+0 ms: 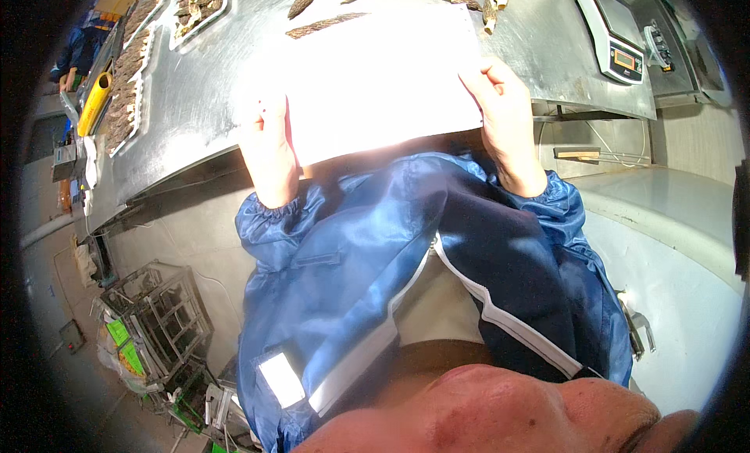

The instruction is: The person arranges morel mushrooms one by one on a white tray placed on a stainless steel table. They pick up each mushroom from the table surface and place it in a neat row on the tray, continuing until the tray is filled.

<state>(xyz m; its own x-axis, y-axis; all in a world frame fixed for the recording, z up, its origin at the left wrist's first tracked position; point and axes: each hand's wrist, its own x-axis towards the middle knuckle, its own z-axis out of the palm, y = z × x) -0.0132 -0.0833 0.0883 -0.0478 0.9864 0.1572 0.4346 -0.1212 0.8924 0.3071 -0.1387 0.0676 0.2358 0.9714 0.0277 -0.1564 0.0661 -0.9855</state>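
Between my two hands is a flat white rectangular sheet or panel, so overexposed that its material and surface cannot be told. My left hand grips its left side, thumb on top. My right hand pinches the right edge near the front corner. The panel reaches past the front edge of the steel table. Loose dried morel mushrooms lie beyond its far edge. One long row of morels shows right along that edge, partly hidden by it. More morels are scattered at the far right.
A white tray of morels and filled trays line the table's left side, beside a yellow tube. A digital scale stands at the right. Metal frames are on the floor. A co-worker's hand shows far left.
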